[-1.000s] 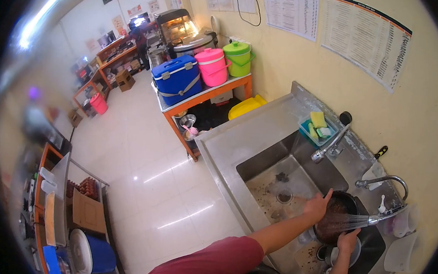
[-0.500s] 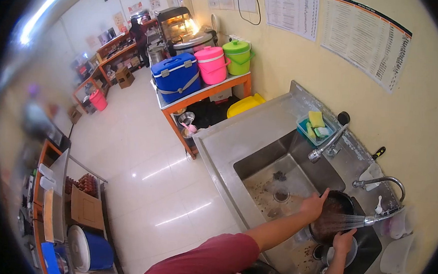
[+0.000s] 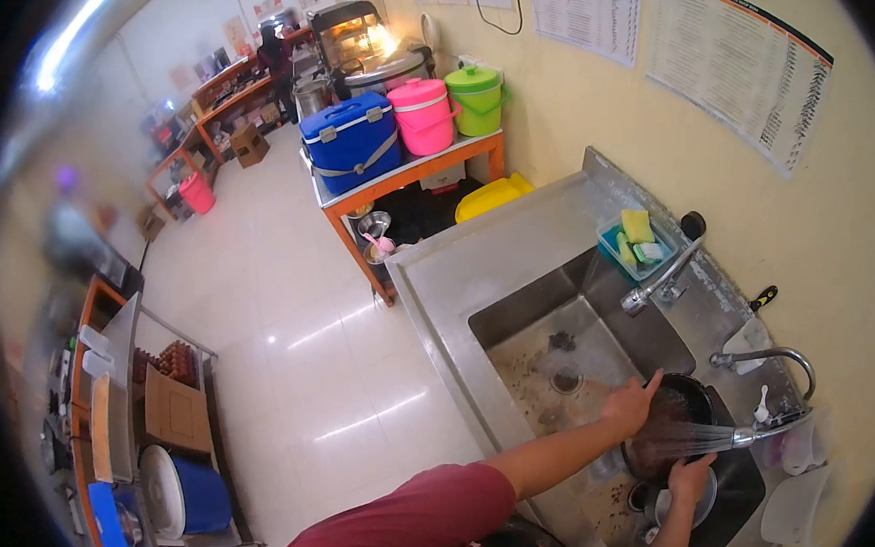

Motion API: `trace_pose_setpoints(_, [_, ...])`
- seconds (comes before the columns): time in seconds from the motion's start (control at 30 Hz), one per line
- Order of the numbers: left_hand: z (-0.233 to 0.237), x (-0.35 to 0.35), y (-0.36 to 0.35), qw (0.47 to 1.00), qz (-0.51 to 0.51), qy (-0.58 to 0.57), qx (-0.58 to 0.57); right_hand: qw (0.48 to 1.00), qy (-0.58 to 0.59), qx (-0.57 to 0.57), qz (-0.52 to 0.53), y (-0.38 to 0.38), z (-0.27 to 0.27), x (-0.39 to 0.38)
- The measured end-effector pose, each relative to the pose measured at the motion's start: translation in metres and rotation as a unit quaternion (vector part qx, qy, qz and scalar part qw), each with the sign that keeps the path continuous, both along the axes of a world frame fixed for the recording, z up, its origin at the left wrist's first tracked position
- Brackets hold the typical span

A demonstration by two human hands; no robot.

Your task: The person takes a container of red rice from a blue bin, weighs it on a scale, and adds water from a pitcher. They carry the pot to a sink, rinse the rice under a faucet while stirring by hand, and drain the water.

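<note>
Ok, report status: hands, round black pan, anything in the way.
Left hand and right hand gripping round black pan at rim. Curved metal tap spraying into it. Round metal bowl close by right hand, partly hidden.

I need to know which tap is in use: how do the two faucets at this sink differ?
The running faucet sprays water into the black pan; the idle faucet shows no water. The running faucet has a neck that curves over in an arch, while the idle faucet's neck looks straighter and slanted. The idle faucet is beside the sponge tub; the running faucet is farther from it. Both look metallic.
</note>
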State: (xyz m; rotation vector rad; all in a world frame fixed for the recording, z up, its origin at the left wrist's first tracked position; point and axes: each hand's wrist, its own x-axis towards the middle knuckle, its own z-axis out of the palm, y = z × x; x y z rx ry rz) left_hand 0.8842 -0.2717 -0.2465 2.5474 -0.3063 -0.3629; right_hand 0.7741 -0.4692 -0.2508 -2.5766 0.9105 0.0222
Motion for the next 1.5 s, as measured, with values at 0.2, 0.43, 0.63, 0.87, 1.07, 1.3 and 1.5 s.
trace_pose_setpoints(0.2, [-0.004, 0.005, -0.003, 1.000, -0.002, 0.007, 0.001, 1.000, 0.012, -0.008, -0.002, -0.005, -0.003, 0.002])
trace_pose_setpoints(0.43, [-0.003, 0.000, -0.002, 1.000, 0.000, -0.011, 0.000, 1.000, -0.006, -0.009, 0.010, 0.007, 0.009, -0.002])
trace_pose_setpoints(0.63, [-0.005, 0.001, -0.001, 1.000, -0.004, -0.017, 0.005, 1.000, -0.022, 0.011, -0.008, 0.007, 0.008, 0.001])
trace_pose_setpoints(0.87, [-0.005, 0.002, -0.002, 1.000, -0.009, -0.005, 0.014, 0.998, 0.044, 0.021, -0.027, 0.023, 0.038, 0.003])
trace_pose_setpoints(1.07, [-0.010, 0.007, -0.004, 1.000, -0.009, 0.009, 0.001, 0.998, 0.049, 0.022, -0.039, 0.022, 0.035, 0.005])
trace_pose_setpoints(1.3, [-0.005, 0.007, -0.002, 1.000, -0.011, 0.022, 0.002, 0.999, 0.034, -0.005, -0.032, 0.010, 0.015, 0.005])
trace_pose_setpoints(1.5, [-0.004, 0.005, -0.002, 1.000, -0.008, 0.022, 0.003, 0.999, 0.030, -0.003, -0.022, 0.011, 0.016, 0.004])
